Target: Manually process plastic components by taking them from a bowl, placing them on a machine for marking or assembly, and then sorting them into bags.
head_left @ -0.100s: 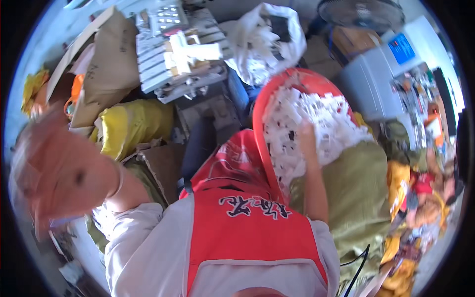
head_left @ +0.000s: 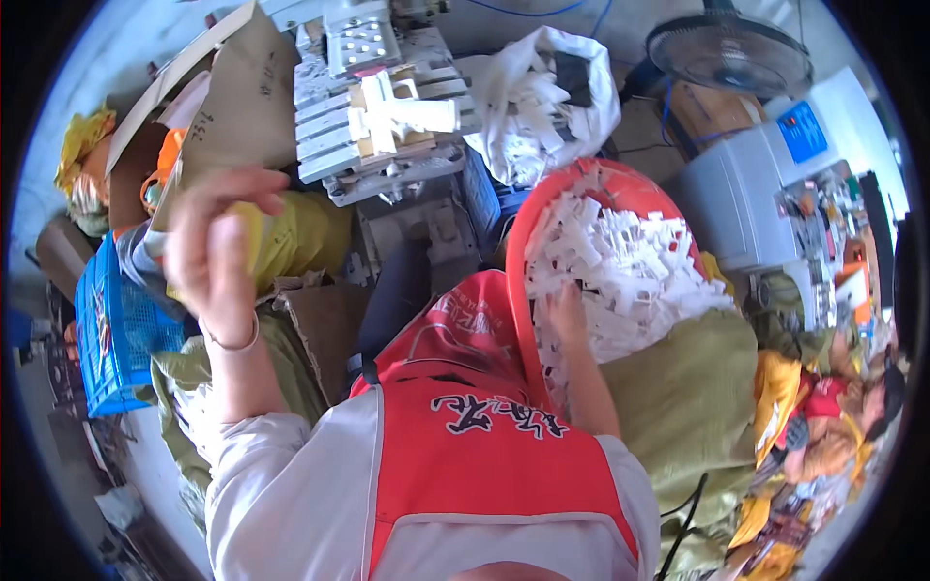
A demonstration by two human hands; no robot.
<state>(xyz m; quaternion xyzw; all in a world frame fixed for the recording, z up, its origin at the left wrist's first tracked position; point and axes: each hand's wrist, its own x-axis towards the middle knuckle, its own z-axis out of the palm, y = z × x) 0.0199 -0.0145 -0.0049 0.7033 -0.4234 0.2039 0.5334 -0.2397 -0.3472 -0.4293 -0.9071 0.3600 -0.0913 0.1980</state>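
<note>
My left hand (head_left: 218,247) is raised at the left over a yellow sack (head_left: 310,232). It is slightly blurred, its fingers bent and the thumb apart, with nothing visible in it. My right hand (head_left: 566,315) is down in a red basin (head_left: 523,228), against the heap of white plastic pieces (head_left: 639,252). Its fingers look drawn together; what they hold, if anything, is hidden among the pieces. Ahead, a white pistol-shaped plastic part (head_left: 421,114) lies on a slatted metal fixture (head_left: 325,140).
A white bag (head_left: 605,87) of white scraps stands behind the basin. Green cloth (head_left: 678,387) covers its near side. At left are a cardboard box (head_left: 247,97) and a blue crate (head_left: 107,329). A fan (head_left: 727,53), a grey machine (head_left: 727,194) and another person (head_left: 823,426) are at right.
My left hand has swung forward and to the right from the far left. My right hand has shifted left and nearer within the basin.
</note>
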